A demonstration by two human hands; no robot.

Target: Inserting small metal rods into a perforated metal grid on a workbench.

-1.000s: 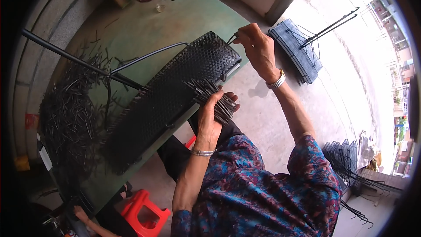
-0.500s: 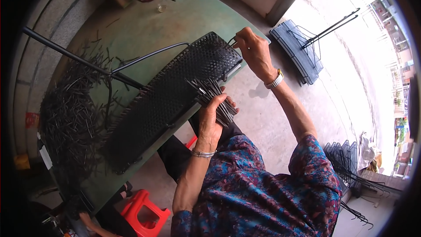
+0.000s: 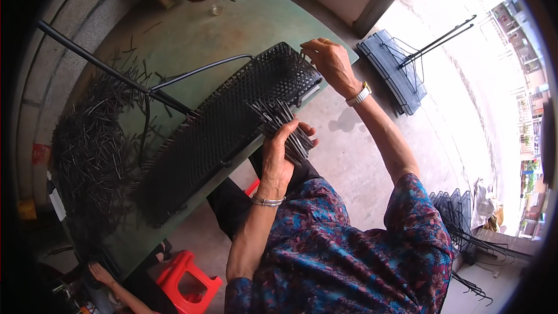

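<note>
At one o'clock, the right hand (image 3: 332,65) bends over the top corner of the panel (image 3: 232,102), its grip narrow — whether those fingertips pinch anything, I cannot tell. In the middle, the left hand (image 3: 279,148) has its grip closed round a bundle of strips (image 3: 272,115), which hides part of its fingers. A co-worker's hand (image 3: 103,273) shows at eight o'clock, the body cut off by the rim.

And the panel itself: long, black, full of holes, lying aslant from eight o'clock to twelve, its lower end lost in shadow. The strips are thin, dark and fanned out.

Under it all, the bench (image 3: 192,29) — dull green, stained brown — carries a tangled pile (image 3: 90,139) of dark strips at nine o'clock and a glass (image 3: 217,9) at eleven. On the pale floor, a rack (image 3: 395,72) stands at two, a red stool (image 3: 185,273) at seven.
</note>
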